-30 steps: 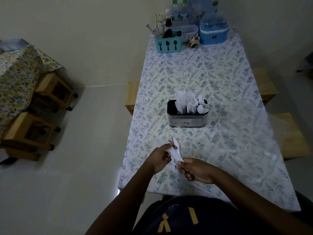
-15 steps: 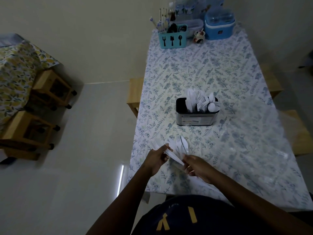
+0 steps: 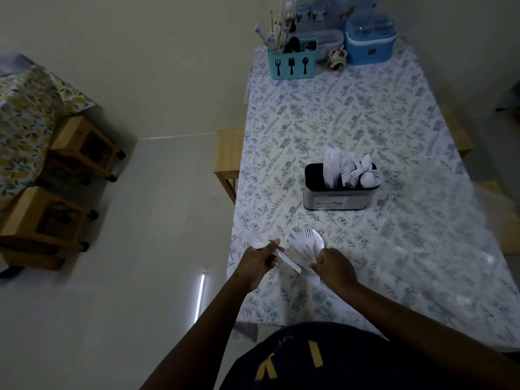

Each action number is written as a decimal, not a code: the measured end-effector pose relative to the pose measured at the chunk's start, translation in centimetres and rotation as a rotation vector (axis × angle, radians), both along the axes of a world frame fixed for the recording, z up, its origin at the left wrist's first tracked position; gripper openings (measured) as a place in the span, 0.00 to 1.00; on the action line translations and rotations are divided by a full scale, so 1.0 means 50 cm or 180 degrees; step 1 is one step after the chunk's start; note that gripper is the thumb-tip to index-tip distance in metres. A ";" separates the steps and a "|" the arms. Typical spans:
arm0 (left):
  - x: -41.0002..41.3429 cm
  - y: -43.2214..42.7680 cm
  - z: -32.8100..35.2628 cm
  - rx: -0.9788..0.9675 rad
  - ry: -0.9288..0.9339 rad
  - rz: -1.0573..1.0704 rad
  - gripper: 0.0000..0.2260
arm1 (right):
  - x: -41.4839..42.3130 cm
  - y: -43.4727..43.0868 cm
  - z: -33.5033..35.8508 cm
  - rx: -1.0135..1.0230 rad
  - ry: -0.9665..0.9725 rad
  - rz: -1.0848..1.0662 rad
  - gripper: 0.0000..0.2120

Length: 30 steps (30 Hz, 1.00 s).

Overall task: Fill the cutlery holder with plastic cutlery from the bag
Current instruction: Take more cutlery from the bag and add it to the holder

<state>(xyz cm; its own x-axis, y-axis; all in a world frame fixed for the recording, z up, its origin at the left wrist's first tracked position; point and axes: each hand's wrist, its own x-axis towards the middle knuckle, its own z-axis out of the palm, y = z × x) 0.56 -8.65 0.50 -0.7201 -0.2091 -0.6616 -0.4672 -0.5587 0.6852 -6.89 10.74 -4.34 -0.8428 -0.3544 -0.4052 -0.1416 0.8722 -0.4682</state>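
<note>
Split since a second ago: one white bunch shared by both hands then, two bunches now. Grips a couple of white forks [image 3: 257,240] in the left hand [image 3: 257,263], fingers curled round the handles, tines pointing far-left. Clamps the remaining cutlery [image 3: 308,244], a fork and knives fanned upward, in the right hand [image 3: 334,267], thumb and fingers closed on the handles. Holds the two hands near each other but apart, above the near left corner of the table [image 3: 323,116].

Farther off, toward the middle of the table, upright: the cutlery holder [image 3: 337,199], dark-rimmed and metallic-sided, already carrying white knives at its left, forks in the middle and spoons at its right.

Beneath it all, a pale tablecloth printed with blue-green leaves. Over its near right part, a hazy sheen of clear plastic [image 3: 422,235]; bag or cover, impossible to tell.

At the far end, by the cream wall [image 3: 140,52]: a teal caddy [image 3: 292,61] marked with black utensil silhouettes, holding chopsticks and dark utensils; just right of it a small mug [image 3: 336,59], then a blue container [image 3: 368,49] with a clear lid; bottles [image 3: 309,12] behind.

Along the table's left side, a wooden bench [image 3: 228,156]. Across the glossy pale floor [image 3: 140,249] to the left, two wooden stools [image 3: 84,144] beside a second table [image 3: 25,116] under a yellow-leaf cloth.
</note>
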 end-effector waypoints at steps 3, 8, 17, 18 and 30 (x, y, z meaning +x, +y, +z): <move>-0.002 -0.011 -0.008 -0.0006 -0.0003 -0.0087 0.08 | -0.006 -0.009 -0.004 -0.0005 -0.0060 -0.0128 0.14; -0.014 -0.020 -0.022 -0.0070 -0.0027 -0.0298 0.07 | -0.029 -0.018 -0.015 -0.0170 -0.0512 -0.0531 0.12; -0.042 -0.027 -0.049 -0.0209 -0.0064 -0.0658 0.07 | -0.037 0.007 0.051 -0.1582 -0.1078 -0.1455 0.05; -0.047 -0.026 -0.051 -0.0256 -0.0033 -0.0713 0.07 | -0.038 0.012 0.062 -0.1695 -0.1154 -0.1471 0.04; -0.095 0.017 -0.019 -0.0037 0.0159 -0.0944 0.10 | -0.025 0.044 0.105 -0.2279 -0.1763 -0.1379 0.02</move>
<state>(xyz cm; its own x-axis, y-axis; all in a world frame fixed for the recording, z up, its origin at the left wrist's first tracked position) -4.21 -7.82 -0.48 -0.7825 0.0078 -0.6226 -0.5745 -0.3947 0.7170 -8.17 12.92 0.91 -0.7141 -0.3756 -0.5908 0.5182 0.2839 -0.8068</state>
